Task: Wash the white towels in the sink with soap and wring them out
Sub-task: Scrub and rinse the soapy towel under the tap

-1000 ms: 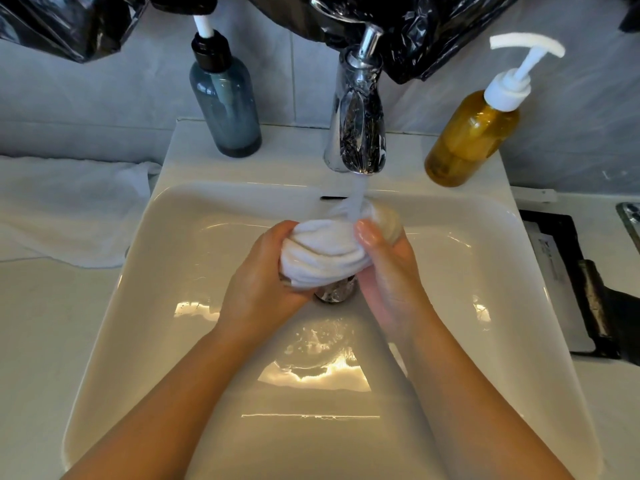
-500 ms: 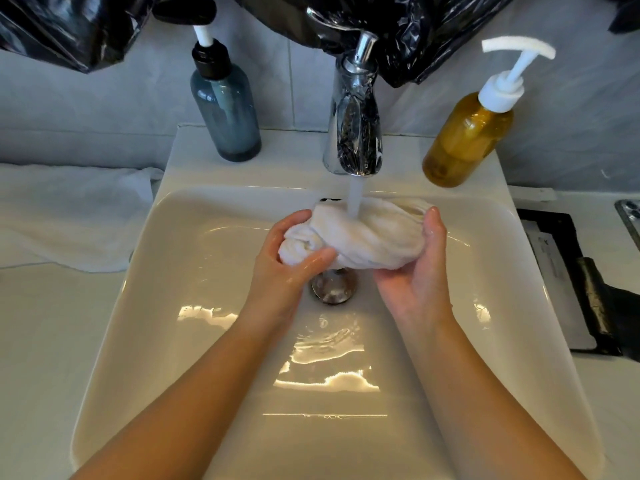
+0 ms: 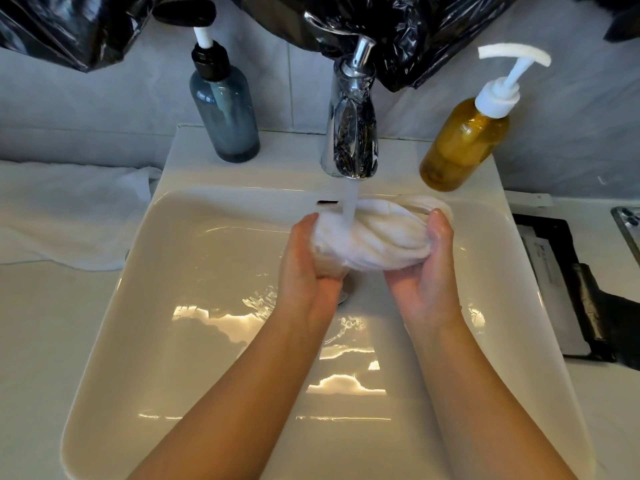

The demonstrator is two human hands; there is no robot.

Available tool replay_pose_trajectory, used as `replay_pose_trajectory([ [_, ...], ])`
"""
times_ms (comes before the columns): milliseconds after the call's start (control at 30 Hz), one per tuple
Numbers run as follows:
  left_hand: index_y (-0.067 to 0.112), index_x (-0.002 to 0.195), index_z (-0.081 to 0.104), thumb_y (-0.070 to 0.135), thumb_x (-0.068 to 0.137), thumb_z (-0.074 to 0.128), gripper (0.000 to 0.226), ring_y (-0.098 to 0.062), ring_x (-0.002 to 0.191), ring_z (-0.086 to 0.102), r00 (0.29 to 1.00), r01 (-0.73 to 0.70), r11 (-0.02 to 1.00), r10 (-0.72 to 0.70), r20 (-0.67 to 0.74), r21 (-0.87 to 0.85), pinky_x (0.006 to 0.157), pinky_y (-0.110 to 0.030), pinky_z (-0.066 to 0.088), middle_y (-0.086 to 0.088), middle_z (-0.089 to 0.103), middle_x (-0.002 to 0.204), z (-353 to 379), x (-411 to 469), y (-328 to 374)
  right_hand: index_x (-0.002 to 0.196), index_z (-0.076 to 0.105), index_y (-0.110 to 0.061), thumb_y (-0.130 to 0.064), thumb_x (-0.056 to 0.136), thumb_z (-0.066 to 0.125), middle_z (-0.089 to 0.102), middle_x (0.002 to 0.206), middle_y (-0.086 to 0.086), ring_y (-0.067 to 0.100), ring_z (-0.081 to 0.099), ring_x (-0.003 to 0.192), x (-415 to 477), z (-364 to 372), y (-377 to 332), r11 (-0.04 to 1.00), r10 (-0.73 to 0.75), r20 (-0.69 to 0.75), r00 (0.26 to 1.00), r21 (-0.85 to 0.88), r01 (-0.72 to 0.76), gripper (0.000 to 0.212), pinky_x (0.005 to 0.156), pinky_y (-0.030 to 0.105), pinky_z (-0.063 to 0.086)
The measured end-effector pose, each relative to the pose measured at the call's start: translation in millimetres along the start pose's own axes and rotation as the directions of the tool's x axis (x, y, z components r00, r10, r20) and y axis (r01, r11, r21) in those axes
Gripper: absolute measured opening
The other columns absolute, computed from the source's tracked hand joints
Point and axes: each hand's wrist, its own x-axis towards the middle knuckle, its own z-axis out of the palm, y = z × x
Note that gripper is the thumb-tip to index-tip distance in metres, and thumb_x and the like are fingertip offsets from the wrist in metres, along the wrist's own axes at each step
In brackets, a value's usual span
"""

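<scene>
Left hand (image 3: 304, 261) and right hand (image 3: 427, 275) each hold a closed grip on opposite ends of a bunched white towel (image 3: 374, 237), over the sink (image 3: 194, 306), under the faucet (image 3: 351, 133) stream. Second towel (image 3: 69, 213) on tabletop, far left of both grips.

The faucet (image 3: 349, 133) is mirror-bright chrome metal, the sink (image 3: 194, 306) glossy smooth ceramic, the towel (image 3: 377, 240) soft white cloth.
</scene>
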Motion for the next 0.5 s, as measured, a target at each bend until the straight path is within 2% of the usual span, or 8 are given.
replay_pose_trajectory([
  [100, 0.015, 0.084, 0.063, 0.043, 0.098, 0.047, 0.035, -0.019, 0.069, 0.061, 0.997, -0.002, 1.0, 0.004, -0.079, 0.027, 0.061, -0.027, 0.046, -0.006, 0.064, 0.075, -10.7, 1.1, 7.0, 0.135, 0.046, 0.011, -0.051, 0.068, 0.085, 0.055, 0.13, 0.032, 0.037, 0.056, 0.118, -1.2, 4.9, 6.0, 0.997, -0.03, 0.089, 0.996, -0.065, 0.036, 0.099, 0.102, 0.048, 0.045],
  [167, 0.016, 0.078, 0.063, 0.045, 0.097, 0.049, 0.037, -0.018, 0.065, 0.064, 0.988, -0.022, 1.0, 0.02, -0.151, -0.016, 0.063, -0.028, 0.049, -0.005, 0.065, 0.072, -19.6, -0.2, 13.8, 0.141, 0.038, 0.009, -0.049, 0.062, 0.09, 0.056, 0.134, 0.028, 0.032, 0.058, 0.118, -3.5, 9.3, 10.9, 0.997, 0.005, 0.117, 0.993, -0.075, 0.003, 0.112, 0.102, 0.043, 0.048],
  [233, 0.018, 0.074, 0.063, 0.041, 0.098, 0.05, 0.036, -0.014, 0.061, 0.065, 0.979, -0.066, 0.997, 0.058, -0.194, -0.034, 0.06, -0.025, 0.05, -0.001, 0.066, 0.066, -30.2, -1.8, 20.7, 0.138, 0.044, -0.001, -0.047, 0.057, 0.094, 0.059, 0.129, 0.021, 0.032, 0.058, 0.117, -4.1, 11.3, 16.4, 0.995, 0.058, 0.151, 0.987, -0.088, -0.045, 0.106, 0.101, 0.041, 0.049],
  [300, 0.019, 0.069, 0.061, 0.036, 0.099, 0.048, 0.037, -0.011, 0.062, 0.061, 0.98, -0.093, 0.995, 0.084, -0.181, -0.046, 0.058, -0.023, 0.048, 0.002, 0.063, 0.062, -39.9, -4.9, 26.9, 0.135, 0.05, -0.013, -0.043, 0.057, 0.094, 0.057, 0.13, 0.022, 0.033, 0.057, 0.12, -4.9, 12.0, 20.3, 0.991, 0.107, 0.21, 0.972, -0.101, -0.087, 0.094, 0.101, 0.039, 0.05],
  [367, 0.018, 0.069, 0.059, 0.034, 0.1, 0.047, 0.037, -0.01, 0.066, 0.059, 0.981, -0.102, 0.993, 0.091, -0.172, -0.057, 0.066, -0.024, 0.046, 0.003, 0.058, 0.063, -47.2, -6.1, 31.2, 0.138, 0.047, -0.018, -0.038, 0.059, 0.094, 0.057, 0.133, 0.019, 0.031, 0.058, 0.122, -6.1, 13.4, 21.7, 0.989, 0.138, 0.269, 0.953, -0.093, -0.117, 0.094, 0.102, 0.038, 0.05],
  [500, 0.015, 0.064, 0.077, 0.049, 0.099, 0.047, 0.058, -0.017, 0.071, 0.073, 0.983, -0.077, 0.997, 0.072, -0.171, -0.024, 0.08, -0.033, 0.054, -0.006, 0.074, 0.076, -46.5, -6.7, 33.9, 0.134, 0.044, -0.012, -0.036, 0.054, 0.096, 0.059, 0.126, 0.015, 0.03, 0.059, 0.118, -8.2, 15.2, 21.9, 0.989, 0.143, 0.267, 0.953, -0.083, -0.126, 0.098, 0.105, 0.043, 0.047],
])
